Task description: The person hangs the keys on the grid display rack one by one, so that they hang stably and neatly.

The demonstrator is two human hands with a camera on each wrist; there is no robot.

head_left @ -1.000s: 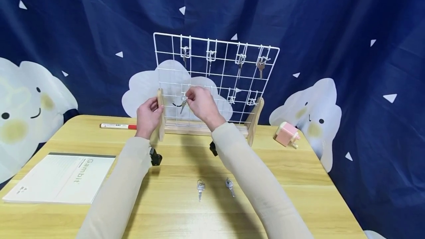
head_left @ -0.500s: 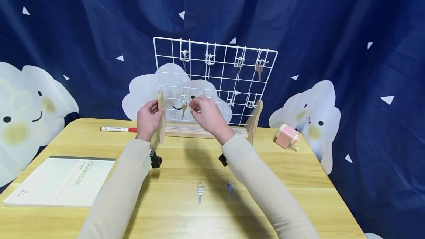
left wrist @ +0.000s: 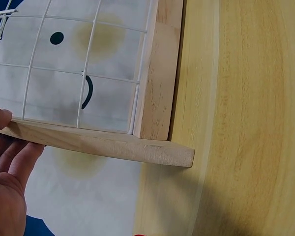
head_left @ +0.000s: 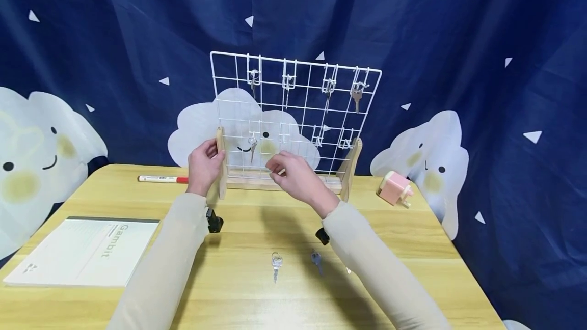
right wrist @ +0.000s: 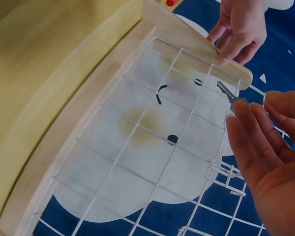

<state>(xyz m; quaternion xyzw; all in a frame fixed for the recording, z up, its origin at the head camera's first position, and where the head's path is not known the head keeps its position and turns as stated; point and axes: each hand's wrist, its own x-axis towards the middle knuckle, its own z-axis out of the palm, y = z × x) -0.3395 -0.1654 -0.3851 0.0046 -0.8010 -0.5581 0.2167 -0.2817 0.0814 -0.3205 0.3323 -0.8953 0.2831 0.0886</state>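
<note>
My left hand point(head_left: 205, 167) grips the wooden left upright point(left wrist: 98, 145) of a white wire grid rack point(head_left: 306, 108), thumb on one side and fingers on the other. A key point(head_left: 252, 150) hangs by its ring from the lower-left hook of the grid. Just right of it and lower, my right hand point(head_left: 295, 174) is held before the grid with fingers loosely bent and nothing in them. In the right wrist view the hand's fingers partly cover the hanging key point(right wrist: 225, 90). Two more keys, one with a visible ring point(head_left: 276, 264) and another in shadow point(head_left: 316, 259), lie on the table.
Several keys hang along the grid's top row, including a brownish key point(head_left: 357, 97). Lower hooks point(head_left: 317, 139) show no keys. A notebook point(head_left: 87, 251) lies left, a red-capped marker point(head_left: 160, 179) behind it. A pink pencil sharpener point(head_left: 395, 188) stands right.
My right hand has let go of the key at the lower-left hook and drawn away, right and down. The key now hangs freely. My left hand stays on the upright.
</note>
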